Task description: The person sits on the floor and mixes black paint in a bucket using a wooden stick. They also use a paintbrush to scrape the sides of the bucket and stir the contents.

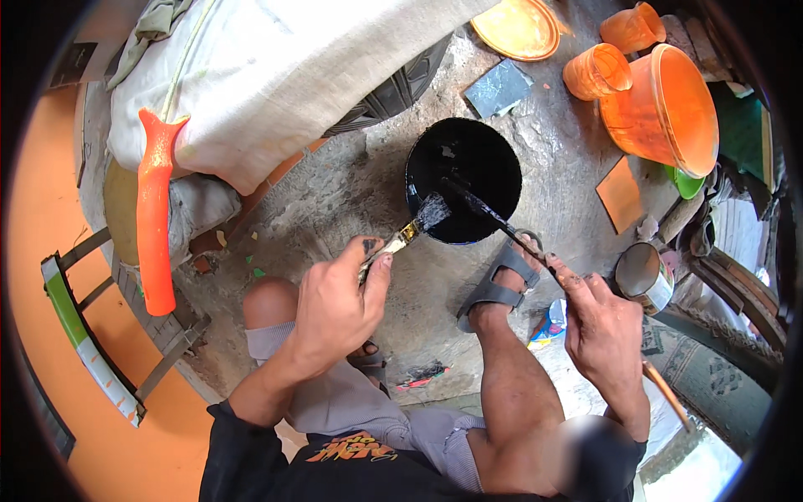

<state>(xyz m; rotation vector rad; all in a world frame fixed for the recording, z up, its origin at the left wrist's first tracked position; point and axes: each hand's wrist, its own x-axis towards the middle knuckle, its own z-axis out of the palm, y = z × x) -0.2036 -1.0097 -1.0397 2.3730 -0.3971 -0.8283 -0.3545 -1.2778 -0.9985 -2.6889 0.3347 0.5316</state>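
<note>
My left hand (343,309) is closed round the handle of a flat paintbrush (432,213), whose pale bristles, streaked with dark paint, are over the left side of a black bucket (468,146) standing on the concrete floor. My right hand (600,326) grips a long thin stick (493,213), dark and coated at its upper end, which reaches into the bucket; its bare wooden lower end sticks out below the hand. The bucket is dark inside, and I cannot make out how much it holds.
Orange-stained tubs (659,109) and a lid (510,25) stand at the back right, near a blue-grey square (498,88) and an open can (637,272). A cloth-covered object (251,67) fills the back left, with a red-orange curved piece (155,234). My legs flank the work.
</note>
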